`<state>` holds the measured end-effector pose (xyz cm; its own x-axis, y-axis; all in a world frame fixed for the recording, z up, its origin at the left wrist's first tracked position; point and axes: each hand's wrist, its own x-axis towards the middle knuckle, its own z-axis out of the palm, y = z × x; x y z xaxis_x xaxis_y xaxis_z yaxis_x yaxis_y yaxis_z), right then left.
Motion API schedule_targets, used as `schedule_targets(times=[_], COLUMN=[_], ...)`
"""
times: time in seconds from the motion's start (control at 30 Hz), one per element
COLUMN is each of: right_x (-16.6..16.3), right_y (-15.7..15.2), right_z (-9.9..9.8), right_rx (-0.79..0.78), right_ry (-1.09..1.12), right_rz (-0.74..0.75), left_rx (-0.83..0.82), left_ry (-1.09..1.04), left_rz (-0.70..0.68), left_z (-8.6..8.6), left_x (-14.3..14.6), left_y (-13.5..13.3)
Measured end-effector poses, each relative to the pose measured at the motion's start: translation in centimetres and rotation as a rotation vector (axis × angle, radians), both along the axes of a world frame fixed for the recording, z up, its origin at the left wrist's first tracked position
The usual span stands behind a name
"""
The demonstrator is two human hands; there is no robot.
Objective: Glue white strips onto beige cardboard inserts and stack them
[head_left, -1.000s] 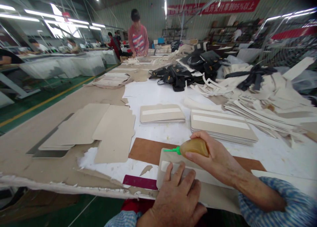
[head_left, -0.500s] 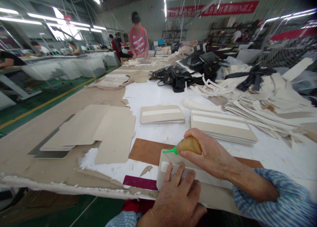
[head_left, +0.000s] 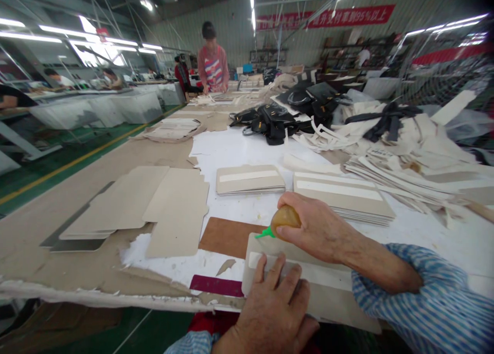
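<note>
My right hand (head_left: 312,225) is wrapped round an amber squeeze glue bottle (head_left: 284,223), its green nozzle (head_left: 264,233) pointing left. The nozzle tip is at the upper left corner of a beige panel (head_left: 250,277); whether it touches cannot be made out. Spread flat across the panel, my left hand (head_left: 276,302) presses on it with fingers apart, partly over a white strip (head_left: 328,275) that runs along the panel. Beneath the panel's far edge lies a brown piece (head_left: 227,236), and a maroon strip (head_left: 216,285) sits to its left.
Beige panels (head_left: 177,215) overlap on the left. Two stacks of panels with white strips, a smaller stack (head_left: 250,179) and a larger stack (head_left: 343,197), stand beyond my hands. Black bags (head_left: 270,120) and pale offcuts (head_left: 386,174) pile up further right. A co-worker (head_left: 213,66) stands at the far end.
The bottle has tilted more upright, its nozzle now angled downward near the panel's corner. My left hand stays flat on the panel. The whole view has shifted slightly.
</note>
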<state>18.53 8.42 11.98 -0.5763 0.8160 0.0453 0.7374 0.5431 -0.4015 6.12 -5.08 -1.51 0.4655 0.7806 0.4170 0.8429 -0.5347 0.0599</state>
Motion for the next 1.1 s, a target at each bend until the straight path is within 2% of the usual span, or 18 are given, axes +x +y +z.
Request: schedule_targets(times=[0.33, 0.63, 0.93, 1.1], right_x=[-0.2, 0.4, 1.9, 2.8], right_y=[-0.1, 0.1, 0.3, 0.2], right_z=[-0.5, 0.7, 0.7, 1.2], right_rx=[-0.017, -0.021, -0.003, -0.043], right_ry=[0.043, -0.036, -0.042, -0.082], right_rz=[-0.003, -0.032, -0.065, -0.099], left_rx=[0.004, 0.026, 0.018, 0.013], left_ry=[0.002, 0.001, 0.007, 0.018], left_rz=[0.007, 0.011, 0.005, 0.007], left_z=[0.4, 0.3, 0.3, 0.3], left_x=[0.1, 0.0, 0.1, 0.1], left_y=[0.1, 0.2, 0.1, 0.2])
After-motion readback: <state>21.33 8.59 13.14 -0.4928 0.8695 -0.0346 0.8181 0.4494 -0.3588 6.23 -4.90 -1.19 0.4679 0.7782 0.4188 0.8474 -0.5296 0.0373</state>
